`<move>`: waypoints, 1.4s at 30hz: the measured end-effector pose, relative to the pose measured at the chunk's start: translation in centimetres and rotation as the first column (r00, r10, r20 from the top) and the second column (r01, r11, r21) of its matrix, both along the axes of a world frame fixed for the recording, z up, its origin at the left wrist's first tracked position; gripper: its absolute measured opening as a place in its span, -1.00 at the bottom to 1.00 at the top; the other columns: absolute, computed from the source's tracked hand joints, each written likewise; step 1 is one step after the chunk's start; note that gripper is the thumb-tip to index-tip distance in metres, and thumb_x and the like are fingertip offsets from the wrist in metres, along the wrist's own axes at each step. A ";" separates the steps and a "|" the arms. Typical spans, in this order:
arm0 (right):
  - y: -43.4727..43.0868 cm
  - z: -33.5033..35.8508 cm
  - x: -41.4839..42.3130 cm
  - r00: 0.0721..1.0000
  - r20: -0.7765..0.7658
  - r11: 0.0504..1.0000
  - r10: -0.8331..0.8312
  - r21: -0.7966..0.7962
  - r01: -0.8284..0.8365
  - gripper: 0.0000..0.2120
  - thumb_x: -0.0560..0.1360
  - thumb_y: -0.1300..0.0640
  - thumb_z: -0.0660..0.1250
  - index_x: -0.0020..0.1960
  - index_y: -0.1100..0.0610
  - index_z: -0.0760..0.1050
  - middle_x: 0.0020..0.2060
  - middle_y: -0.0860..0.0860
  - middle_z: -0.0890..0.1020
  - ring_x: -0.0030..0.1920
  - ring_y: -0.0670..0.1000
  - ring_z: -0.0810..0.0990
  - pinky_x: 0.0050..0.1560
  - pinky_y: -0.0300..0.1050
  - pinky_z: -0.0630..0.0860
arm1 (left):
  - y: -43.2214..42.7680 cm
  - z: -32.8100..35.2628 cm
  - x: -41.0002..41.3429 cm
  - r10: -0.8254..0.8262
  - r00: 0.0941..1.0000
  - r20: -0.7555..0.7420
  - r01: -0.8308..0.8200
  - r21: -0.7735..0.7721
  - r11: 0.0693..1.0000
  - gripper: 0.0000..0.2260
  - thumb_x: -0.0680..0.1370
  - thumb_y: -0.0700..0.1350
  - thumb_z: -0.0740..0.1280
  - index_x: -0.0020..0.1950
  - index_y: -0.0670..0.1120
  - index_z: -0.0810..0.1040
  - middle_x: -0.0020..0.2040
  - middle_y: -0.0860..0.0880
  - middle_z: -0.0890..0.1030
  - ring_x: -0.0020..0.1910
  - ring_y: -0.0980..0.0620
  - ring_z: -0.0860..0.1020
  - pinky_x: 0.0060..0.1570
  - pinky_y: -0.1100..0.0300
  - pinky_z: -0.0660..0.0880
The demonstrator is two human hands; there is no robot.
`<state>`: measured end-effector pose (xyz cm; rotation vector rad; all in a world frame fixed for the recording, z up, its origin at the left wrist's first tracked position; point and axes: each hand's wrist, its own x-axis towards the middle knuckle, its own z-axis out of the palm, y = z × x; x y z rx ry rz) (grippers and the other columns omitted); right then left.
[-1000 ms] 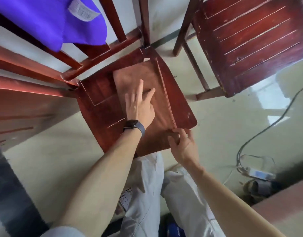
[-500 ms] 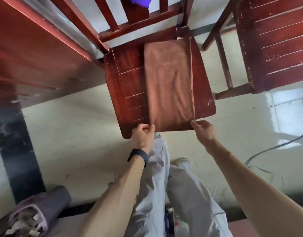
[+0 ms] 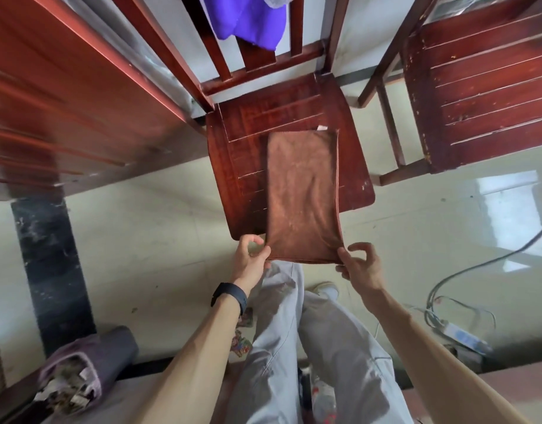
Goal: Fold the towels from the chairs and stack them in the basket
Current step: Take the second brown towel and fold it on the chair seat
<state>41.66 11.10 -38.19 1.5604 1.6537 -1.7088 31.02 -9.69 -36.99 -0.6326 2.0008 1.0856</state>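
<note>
A brown towel (image 3: 303, 194), folded into a long strip, lies on the seat of a red wooden chair (image 3: 242, 154), and its near end hangs past the seat's front edge. My left hand (image 3: 251, 258) pinches the near left corner. The near right corner is pinched by my right hand (image 3: 358, 264). A purple towel (image 3: 248, 19) hangs over the chair's backrest at the top. No basket is in view.
A second red chair (image 3: 483, 84) stands at the right. A red wooden table (image 3: 49, 96) fills the left side. A dark bag (image 3: 86, 377) lies on the floor at the lower left. Cables and a power strip (image 3: 459, 335) lie at the right. My legs are below.
My left hand left the towel's middle and took the near left corner. Both hands have drawn the towel toward me, so its near end now overhangs the seat.
</note>
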 end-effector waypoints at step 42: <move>7.5 -7.8 -22.9 0.897 0.246 0.750 0.366 0.492 -0.441 -0.68 0.63 -0.15 0.10 0.05 0.05 0.50 -0.08 0.09 0.67 -0.03 0.19 0.61 -0.07 -0.08 0.43 | 9.4 -9.2 -21.6 -0.642 0.762 -0.085 0.533 -0.479 0.697 -0.62 0.66 0.17 0.02 0.17 -0.05 0.48 0.06 -0.20 0.64 0.05 -0.30 0.58 -0.06 -0.03 0.45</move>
